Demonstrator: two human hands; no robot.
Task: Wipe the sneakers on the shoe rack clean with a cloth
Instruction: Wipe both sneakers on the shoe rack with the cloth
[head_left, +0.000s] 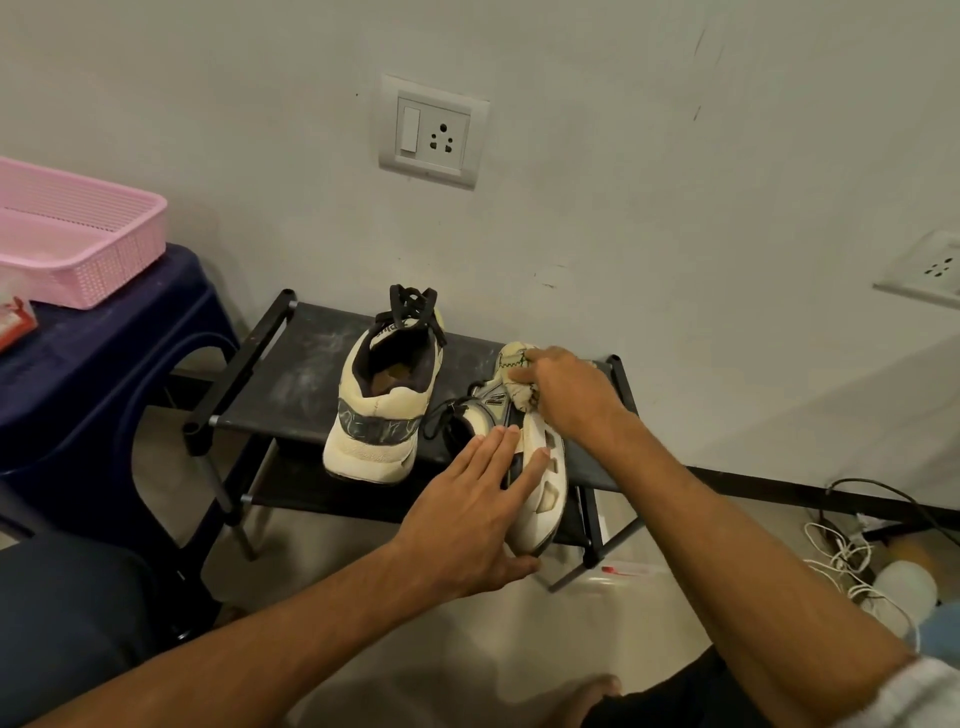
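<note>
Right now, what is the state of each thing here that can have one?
upright sneaker: standing on the top shelf, untouched
tipped sneaker: lying on its side
cloth: bunched, pressed on the tipped sneaker
left hand: fingers straight, steadying the tipped sneaker
right hand: gripping the cloth
pink basket: upright on the stool

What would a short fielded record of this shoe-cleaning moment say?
Surface: black two-shelf shoe rack, top shelf
Upright: cream sneaker with black laces, untouched
Tipped: second cream sneaker, on its side
Left hand: flat fingers steadying tipped sneaker
Right hand: grips cream stitched cloth against its far end
Nearby: pink plastic basket
</note>
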